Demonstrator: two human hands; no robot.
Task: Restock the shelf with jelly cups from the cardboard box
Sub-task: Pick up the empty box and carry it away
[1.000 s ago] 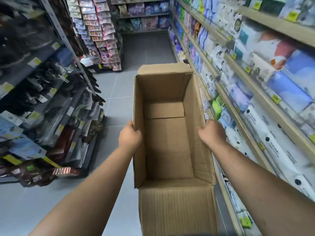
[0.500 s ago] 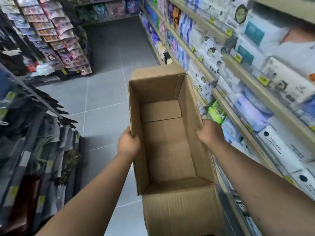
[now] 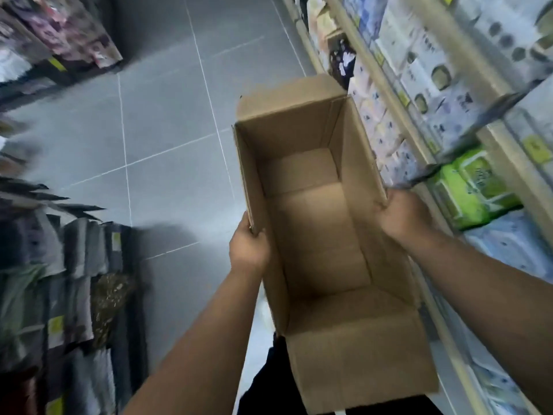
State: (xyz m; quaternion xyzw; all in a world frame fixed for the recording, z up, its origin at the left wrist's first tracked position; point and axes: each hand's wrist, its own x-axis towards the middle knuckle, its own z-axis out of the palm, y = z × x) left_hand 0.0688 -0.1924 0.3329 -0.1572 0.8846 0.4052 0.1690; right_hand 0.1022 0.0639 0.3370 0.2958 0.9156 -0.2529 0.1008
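An open brown cardboard box (image 3: 317,235) hangs in front of me above the aisle floor, its flaps folded out and nothing visible inside. My left hand (image 3: 249,246) grips the box's left wall at its top edge. My right hand (image 3: 401,214) grips the right wall. No jelly cups show anywhere in the view. The box's near flap (image 3: 359,363) points toward my body.
Shelves (image 3: 419,136) run along the right, packed with white, blue and green (image 3: 472,190) packets. Dark hanging goods (image 3: 59,280) fill a rack at the left, and another rack (image 3: 59,37) stands at the far left. Grey tiled floor (image 3: 167,130) lies between them.
The view has tilted further down toward the floor and rolled; the box has swung slightly to the right with both hands still holding its walls.
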